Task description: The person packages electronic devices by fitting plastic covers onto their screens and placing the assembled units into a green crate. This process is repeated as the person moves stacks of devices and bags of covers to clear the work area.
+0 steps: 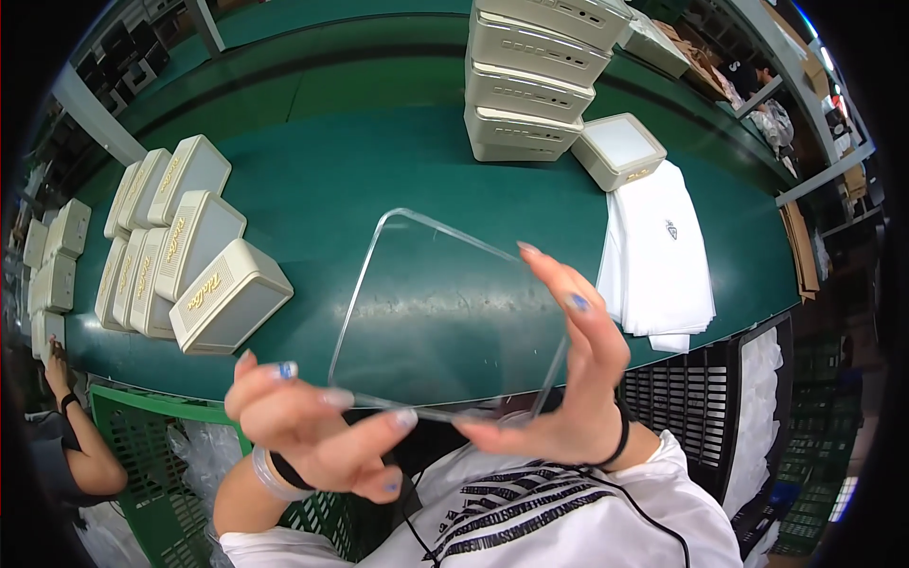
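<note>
A clear, thin square plastic cover (pixel 445 312) with rounded corners is held up above the green table. My right hand (pixel 582 369) grips its right side, with the fingers along the far right edge and the thumb at the near edge. At the near left corner, my left hand (pixel 322 431) pinches the cover between bent fingers; its outline is slightly blurred. Left of the cover stand several cream box-shaped devices (pixel 237 293) with gold lettering and grey panels.
A tall stack of cream devices (pixel 525 137) stands at the back, beside a single one (pixel 620 147). White cloth-like bags (pixel 663 256) lie in a pile at right. Below the table's front edge are a green crate (pixel 142 445) and a black crate (pixel 677 407). A co-worker's arm (pixel 85 440) shows at far left.
</note>
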Available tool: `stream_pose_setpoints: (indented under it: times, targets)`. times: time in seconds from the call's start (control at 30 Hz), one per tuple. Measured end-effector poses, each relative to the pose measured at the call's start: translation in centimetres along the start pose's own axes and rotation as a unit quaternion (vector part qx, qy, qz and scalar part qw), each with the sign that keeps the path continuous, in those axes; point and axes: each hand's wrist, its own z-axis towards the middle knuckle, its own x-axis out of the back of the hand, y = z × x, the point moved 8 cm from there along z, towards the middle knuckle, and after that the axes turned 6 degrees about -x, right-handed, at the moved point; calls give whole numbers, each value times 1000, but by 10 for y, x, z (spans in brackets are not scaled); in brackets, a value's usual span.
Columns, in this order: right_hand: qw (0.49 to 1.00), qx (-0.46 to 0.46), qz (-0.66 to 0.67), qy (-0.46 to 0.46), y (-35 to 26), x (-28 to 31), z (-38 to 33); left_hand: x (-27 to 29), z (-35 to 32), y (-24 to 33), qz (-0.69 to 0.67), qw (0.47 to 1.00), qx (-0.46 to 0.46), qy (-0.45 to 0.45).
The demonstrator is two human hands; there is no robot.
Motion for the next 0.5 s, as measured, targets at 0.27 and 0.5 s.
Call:
stream_pose_setpoints:
  times: [0.27,0.5]
  targets:
    - [1000,10,-7,29,-9,-6,-4,-16,20,34,74,991,-66,-93]
    - [998,19,7,57,-1,-11,-3,-29,16,29,55,990,9,-131]
